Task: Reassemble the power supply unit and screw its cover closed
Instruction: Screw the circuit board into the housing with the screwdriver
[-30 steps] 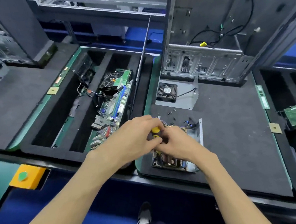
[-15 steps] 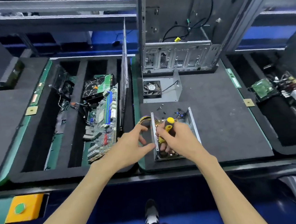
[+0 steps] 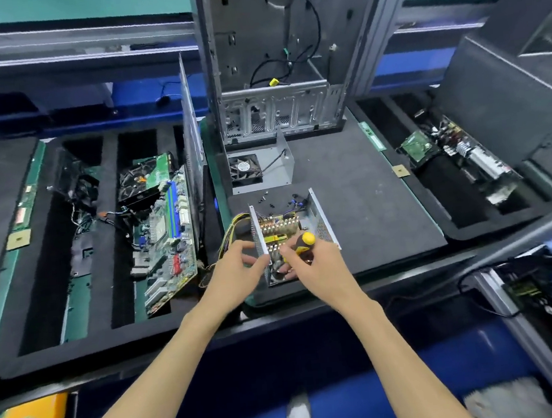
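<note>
A dark foam mat (image 3: 361,200) is spread over the middle of the bench, and an emptied computer case (image 3: 275,74) is stood upright at its far edge. Just in front of the case, the cover (image 3: 274,168) of the power supply, with a fan (image 3: 244,168) fixed in it, is laid on the mat, apart from the unit it belongs to. To the left, a circuit board (image 3: 169,239) is leaned in a foam slot. The power supply (image 3: 290,234) itself is set on the near part of the mat, open at the top, with its inner board and parts exposed and a bundle of yellow wires (image 3: 232,226) spilling out of its left side. Loose screws (image 3: 268,199) are scattered on the mat between the unit and the cover. The task is judged to be at an early or middle stage: the inner parts seem to be seated in the housing, but the cover is not yet fitted and none of its screws are driven. The left wall of the housing is gripped by the left hand (image 3: 237,273), fingers curled over its edge. A yellow-handled screwdriver (image 3: 301,245) is held in the right hand (image 3: 310,266), fingers wrapped round the handle, directly above the near end of the open unit; where its tip sits cannot be told.
</note>
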The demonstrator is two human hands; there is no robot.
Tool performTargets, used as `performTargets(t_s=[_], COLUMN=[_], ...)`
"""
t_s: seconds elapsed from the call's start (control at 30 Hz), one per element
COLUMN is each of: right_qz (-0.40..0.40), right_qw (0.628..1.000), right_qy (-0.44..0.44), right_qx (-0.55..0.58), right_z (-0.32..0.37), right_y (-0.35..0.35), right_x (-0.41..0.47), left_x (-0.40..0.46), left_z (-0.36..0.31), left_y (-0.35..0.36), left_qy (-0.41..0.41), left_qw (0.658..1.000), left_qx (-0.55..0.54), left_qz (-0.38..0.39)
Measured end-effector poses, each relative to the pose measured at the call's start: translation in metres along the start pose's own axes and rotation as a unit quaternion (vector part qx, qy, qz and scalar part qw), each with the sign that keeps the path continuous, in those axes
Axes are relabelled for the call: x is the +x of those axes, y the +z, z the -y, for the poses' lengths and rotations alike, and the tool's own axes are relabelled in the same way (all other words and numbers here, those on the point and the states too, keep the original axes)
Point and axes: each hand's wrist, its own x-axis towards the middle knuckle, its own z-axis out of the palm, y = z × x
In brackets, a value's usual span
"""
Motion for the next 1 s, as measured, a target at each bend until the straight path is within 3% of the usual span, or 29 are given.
performTargets(t_s=[0.53, 1.0], right_qz=[0.121, 0.137], right_qw=[0.977, 0.970], right_qy=[-0.069, -0.012], right_qx=[-0.158, -0.199], right_z=[-0.021, -0.021], right_y=[0.001, 0.009], right_x=[0.025, 0.027], left_x=[0.005, 0.001], left_z=[0.004, 0.002], left_y=[-0.001, -0.014], left_qy=[-0.031, -0.050], left_qw=[0.998, 0.993], left_qx=[-0.054, -0.101], left_qz=[-0.013, 0.025])
